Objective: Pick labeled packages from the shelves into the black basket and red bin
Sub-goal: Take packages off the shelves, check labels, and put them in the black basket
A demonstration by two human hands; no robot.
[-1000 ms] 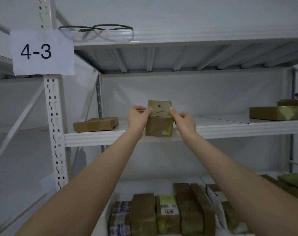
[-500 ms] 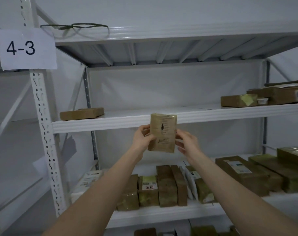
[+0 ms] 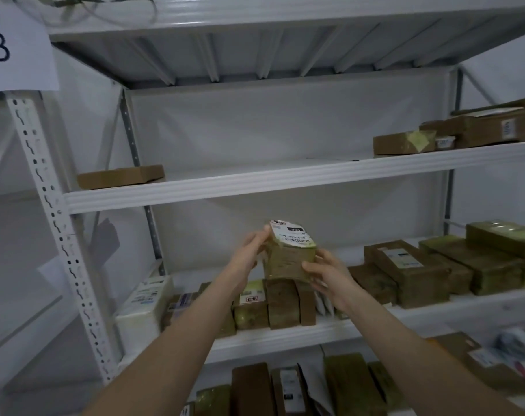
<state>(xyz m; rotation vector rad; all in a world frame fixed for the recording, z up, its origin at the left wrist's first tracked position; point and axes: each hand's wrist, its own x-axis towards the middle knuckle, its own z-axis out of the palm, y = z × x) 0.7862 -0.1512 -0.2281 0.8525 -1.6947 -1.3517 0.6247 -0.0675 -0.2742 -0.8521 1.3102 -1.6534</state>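
white metal shelving (image 3: 285, 184) fills my view, with brown parcels spread over three levels and a paper bay sign (image 3: 15, 46) at the upper left. i see the package (image 3: 288, 259) held in the air in front of the middle level, label (image 3: 291, 235) turned up, just above a row of upright parcels (image 3: 282, 304). the left hand (image 3: 249, 253) grasps its left edge and the right hand (image 3: 327, 274) cups its lower right corner; both are closed on it. neither the black basket nor the red bin is in view, so the drop point must be located first. risks, in my judgement: the taped wrap looks slick, and a shift to one hand could let the package slip onto the row below and topple it; a misread label would send it to the wrong container.
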